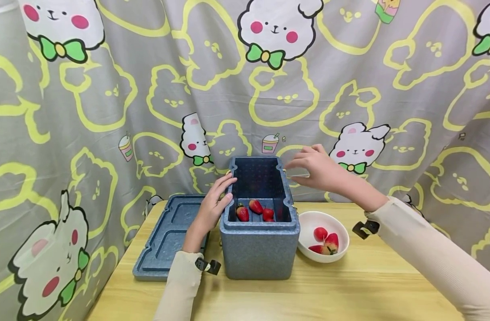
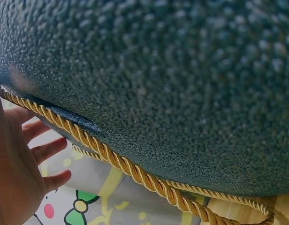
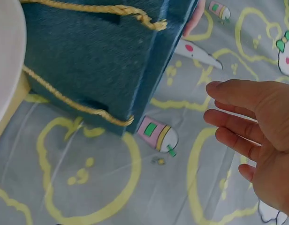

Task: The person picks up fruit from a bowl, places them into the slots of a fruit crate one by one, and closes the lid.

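The worktop (image 1: 329, 290) bore one bowl (image 1: 306, 227), three strawberries (image 1: 331, 241) inside; my spread left grip (image 1: 212, 204) touched one box (image 1: 257, 255), my loosely spread right grip (image 1: 317, 168) hovered.

Rough, pebbled, foam-like box (image 1: 261, 256)

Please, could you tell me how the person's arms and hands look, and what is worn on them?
The left hand and right hand are bare, with no gloves or rings visible. The left sleeve and right sleeve are plain cream and end short of the hands. Near the cuffs sit a left black device and a right black device, both small.
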